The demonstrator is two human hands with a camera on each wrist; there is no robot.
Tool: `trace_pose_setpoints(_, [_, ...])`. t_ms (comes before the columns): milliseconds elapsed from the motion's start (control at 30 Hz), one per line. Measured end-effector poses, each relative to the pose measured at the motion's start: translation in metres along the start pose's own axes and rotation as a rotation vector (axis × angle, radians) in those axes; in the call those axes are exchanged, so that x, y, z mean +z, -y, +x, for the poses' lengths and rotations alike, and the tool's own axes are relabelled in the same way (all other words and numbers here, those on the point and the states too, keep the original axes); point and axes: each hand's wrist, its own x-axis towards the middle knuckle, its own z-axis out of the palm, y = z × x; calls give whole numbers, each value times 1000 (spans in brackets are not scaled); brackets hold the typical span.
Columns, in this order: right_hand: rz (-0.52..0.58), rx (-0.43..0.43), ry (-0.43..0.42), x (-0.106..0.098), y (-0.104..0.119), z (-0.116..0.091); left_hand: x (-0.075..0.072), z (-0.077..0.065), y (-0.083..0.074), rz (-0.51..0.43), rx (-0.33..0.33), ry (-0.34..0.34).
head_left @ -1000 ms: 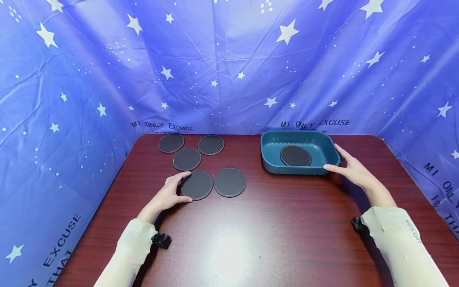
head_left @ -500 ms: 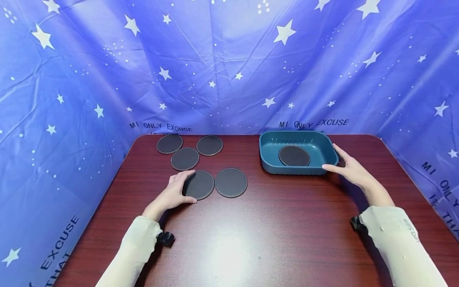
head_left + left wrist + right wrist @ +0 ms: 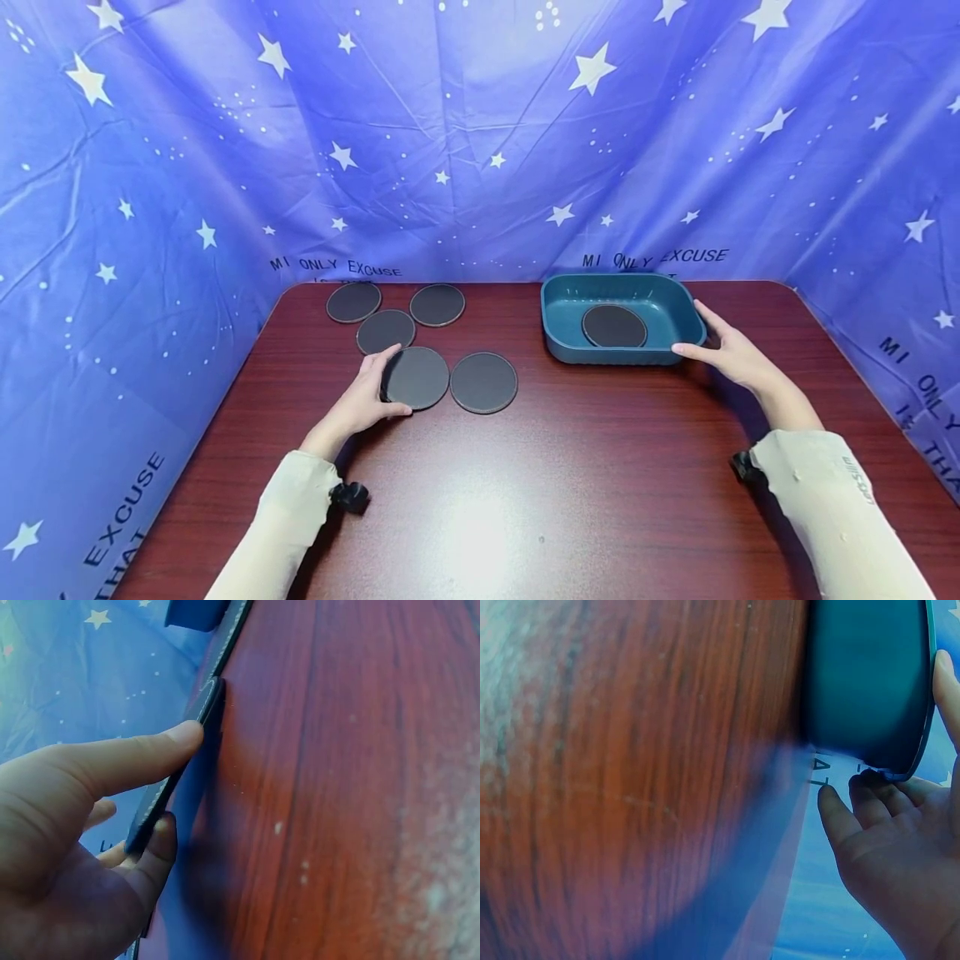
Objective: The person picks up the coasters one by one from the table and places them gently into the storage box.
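Note:
My left hand (image 3: 360, 398) grips the near-left edge of a round black coaster (image 3: 420, 380) with pale stitching. In the left wrist view the thumb lies on the edge of this coaster (image 3: 210, 699), with a fingertip beneath, and it tilts up from the table with a shadow under it. Close on its right lies another coaster (image 3: 483, 382), flat. My right hand (image 3: 731, 354) holds the right end of a teal plastic basin (image 3: 615, 356), thumb at the front corner and fingers along the end wall. One coaster (image 3: 614, 326) lies inside the basin.
Behind the left hand, more black coasters lie flat: one at the far left (image 3: 354, 302), one to its right (image 3: 437, 305) and one nearer (image 3: 386, 332). The dark red wooden table (image 3: 600, 467) meets a blue star-patterned cloth (image 3: 450, 125) at the back and sides.
My left hand has moved slightly right onto the coaster and closed on it, and the coaster's near edge has risen off the table. The right hand stays at the basin.

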Motion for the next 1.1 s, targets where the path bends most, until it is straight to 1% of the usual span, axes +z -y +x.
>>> trace_pose_setpoints(67, [-3, 1, 1, 0, 0, 0, -2, 0, 1, -71, -28, -6])
trace_pose_setpoints(133, [-12, 0, 0, 0, 0, -1, -3, 1, 3, -176, -43, -16])
trace_pose_setpoints(233, [-24, -5, -3, 0, 1, -2, -5, 3, 6, -316, -44, -43])
trace_pose_setpoints(333, [-18, -6, -3, -1, 1, -1, -7, 4, 7, -387, -57, -67])
trace_pose_setpoints(433, [-6, -5, 0, -1, 1, -1, -7, 4, 8, -453, -100, -85])
trace_pose_setpoints(567, [-1, -2, 2, 0, 1, 0, -5, 5, 7, -633, -158, -96])
trace_pose_setpoints(667, [1, 1, 2, 0, 0, 0, -4, 6, 6, -732, -187, -97])
trace_pose_setpoints(733, [4, 4, 4, 0, 0, 0, -4, 6, 5, -755, -208, -99])
trace_pose_setpoints(800, [6, 5, 5, 0, -1, 1, -4, 6, 5, -768, -214, -97])
trace_pose_setpoints(1100, [2, 8, 7, -1, -1, 1, -5, 8, 2, -783, -210, -99])
